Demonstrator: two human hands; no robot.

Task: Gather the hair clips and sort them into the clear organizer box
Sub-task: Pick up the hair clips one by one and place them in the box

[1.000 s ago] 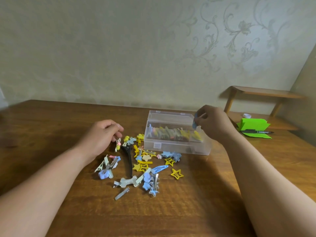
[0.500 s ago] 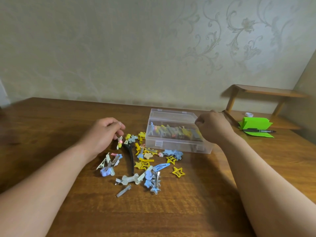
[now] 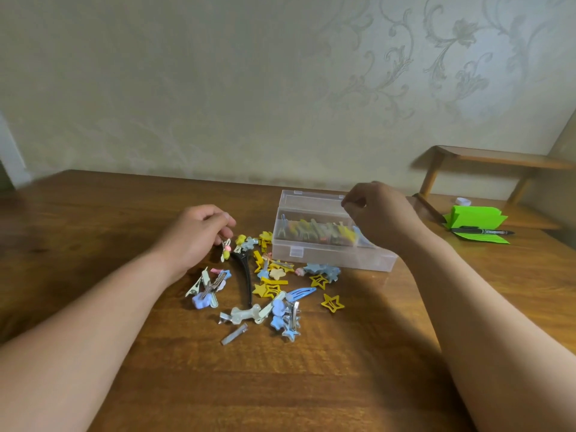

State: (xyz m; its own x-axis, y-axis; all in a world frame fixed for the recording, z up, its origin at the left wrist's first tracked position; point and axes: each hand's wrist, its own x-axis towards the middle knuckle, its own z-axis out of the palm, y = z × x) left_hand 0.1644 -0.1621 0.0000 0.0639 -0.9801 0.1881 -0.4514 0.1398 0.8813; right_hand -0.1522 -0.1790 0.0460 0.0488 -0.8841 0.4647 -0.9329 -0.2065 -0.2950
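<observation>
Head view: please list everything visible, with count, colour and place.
clear organizer box: one, transparent, lid open, table centre-right.
hair clips in box: several, mostly yellow and green, in a row.
loose hair clips: many, yellow, blue, silver, piled left-front of box.
long black clip: one, black, within the pile.
yellow star clip: one, yellow, pile's right edge.
green paper stand: one, bright green, far right.
black marker: one, black, before the stand.
wooden shelf: one, brown, right, by wall.
wooden table: one, brown, under everything.
left hand: one, fingers curled at small yellow-pink clip, grip unclear.
right hand: one, fingers curled over box's right end.
</observation>
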